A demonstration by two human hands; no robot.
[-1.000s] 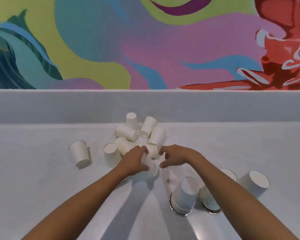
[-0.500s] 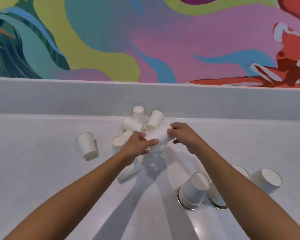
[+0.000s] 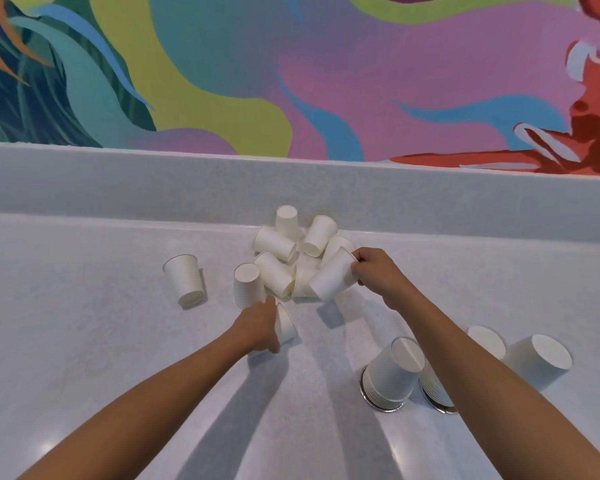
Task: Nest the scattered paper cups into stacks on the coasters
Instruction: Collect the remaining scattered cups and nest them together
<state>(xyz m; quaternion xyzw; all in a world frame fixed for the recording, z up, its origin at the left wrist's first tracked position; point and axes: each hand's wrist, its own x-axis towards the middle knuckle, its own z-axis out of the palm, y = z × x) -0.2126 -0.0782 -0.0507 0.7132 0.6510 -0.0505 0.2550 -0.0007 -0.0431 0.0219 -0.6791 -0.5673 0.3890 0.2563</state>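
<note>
Paper cup (image 3: 333, 275): tilted, lifted just right of the loose pile (image 3: 291, 258), right hand (image 3: 378, 275) pinching its base end. Light, thin-walled, crushable; best held gently by the sidewall. Left hand (image 3: 258, 325), nearer than the pile, closes on another cup (image 3: 286, 325).

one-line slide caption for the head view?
Right hand lifts a paper cup from the pile while left hand grips another; nested stacks wait on coasters.
</note>
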